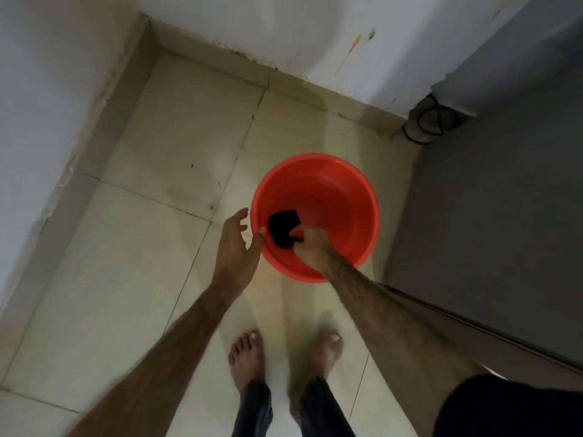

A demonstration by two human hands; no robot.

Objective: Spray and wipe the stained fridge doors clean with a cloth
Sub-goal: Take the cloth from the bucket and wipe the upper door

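Observation:
An orange-red bucket (344, 190) stands on the tiled floor in front of my feet. My right hand (310, 244) reaches inside it and grips a dark cloth (283, 227) near the bucket's left inner wall. My left hand (235, 244) hovers just outside the bucket's left rim with its fingers spread; the thumb tip is at the rim. The grey fridge side (504, 200) rises at the right. No spray bottle is in view.
White walls with paint stains (356, 45) close off the corner behind the bucket. A coiled black cable (426, 123) lies on the floor between wall and fridge. My bare feet (246, 357) stand on cream tiles (151, 279) below the bucket.

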